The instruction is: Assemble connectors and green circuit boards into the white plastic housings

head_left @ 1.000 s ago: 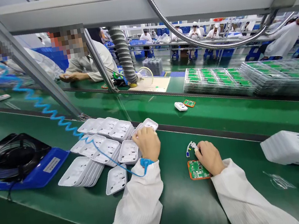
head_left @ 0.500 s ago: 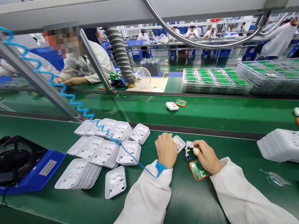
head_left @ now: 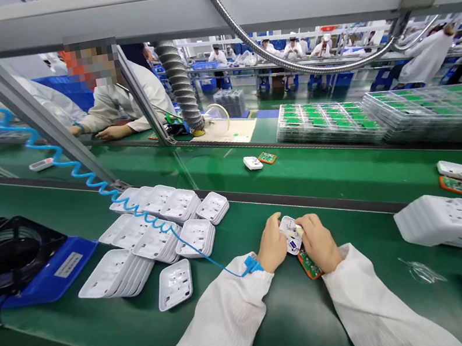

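My left hand (head_left: 271,244) is closed on the left edge of a small white plastic cover (head_left: 289,229), whose hollow side faces up. On the cover's other side is my right hand (head_left: 319,242), fingers pinched on a small wired part (head_left: 293,243) with a blue piece at its end; the fingertips partly hide it. The part lies over the inside of the cover. Under my right hand a green circuit board (head_left: 310,268) with an orange edge rests on the mat, partly covered. A blue wrist strap (head_left: 250,265) with a coiled cord circles my left wrist.
Stacks of white covers (head_left: 154,242) stand on the left, and more stacks (head_left: 453,218) on the right. A black fan (head_left: 15,247) sits at far left. On the green belt (head_left: 208,171) lie covers paired with boards. Clear trays of boards (head_left: 328,121) stand behind; a co-worker (head_left: 130,101) sits opposite.
My left hand has picked up the white cover and brought it to my right hand. The wired part has moved over the cover. Items on the belt have shifted left.
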{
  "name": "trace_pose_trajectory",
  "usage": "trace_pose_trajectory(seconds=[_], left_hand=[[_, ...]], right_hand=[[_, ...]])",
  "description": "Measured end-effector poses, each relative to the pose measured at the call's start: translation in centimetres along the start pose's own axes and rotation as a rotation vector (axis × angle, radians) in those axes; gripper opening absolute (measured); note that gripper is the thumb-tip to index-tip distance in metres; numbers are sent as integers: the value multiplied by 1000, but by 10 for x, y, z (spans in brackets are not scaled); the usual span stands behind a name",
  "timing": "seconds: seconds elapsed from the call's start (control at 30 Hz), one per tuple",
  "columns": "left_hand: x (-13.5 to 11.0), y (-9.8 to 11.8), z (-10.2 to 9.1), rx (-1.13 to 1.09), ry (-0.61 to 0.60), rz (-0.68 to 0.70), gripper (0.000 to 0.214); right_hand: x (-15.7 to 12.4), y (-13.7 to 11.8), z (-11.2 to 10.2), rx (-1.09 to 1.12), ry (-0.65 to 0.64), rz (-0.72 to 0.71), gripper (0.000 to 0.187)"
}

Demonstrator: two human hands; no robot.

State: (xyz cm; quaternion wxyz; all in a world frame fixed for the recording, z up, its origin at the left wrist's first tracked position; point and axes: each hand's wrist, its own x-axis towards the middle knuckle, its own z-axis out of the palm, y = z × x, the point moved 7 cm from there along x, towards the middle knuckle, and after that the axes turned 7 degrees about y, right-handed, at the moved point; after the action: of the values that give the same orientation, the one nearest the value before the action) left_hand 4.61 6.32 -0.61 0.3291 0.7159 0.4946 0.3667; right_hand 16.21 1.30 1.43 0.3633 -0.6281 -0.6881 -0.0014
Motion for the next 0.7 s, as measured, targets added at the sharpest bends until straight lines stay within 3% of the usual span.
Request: trace_pose_trajectory(seconds=[0.27, 0.47, 0.6, 0.7], left_hand=[[-3, -8, 11, -270, -143, -129, 41], [-4, -3, 4, -233, -69, -102, 16], [-4, 2, 0, -230, -26, -83, 17], [-5, 9, -1, -191, -25, -35, 19]], right_hand=[[0, -4, 5, -86, -99, -56, 29], [-2, -14, 1, -49, -109, -95, 24], [5, 0, -9, 75, -19, 83, 21], [5, 11, 1, 270, -146, 210, 19]])
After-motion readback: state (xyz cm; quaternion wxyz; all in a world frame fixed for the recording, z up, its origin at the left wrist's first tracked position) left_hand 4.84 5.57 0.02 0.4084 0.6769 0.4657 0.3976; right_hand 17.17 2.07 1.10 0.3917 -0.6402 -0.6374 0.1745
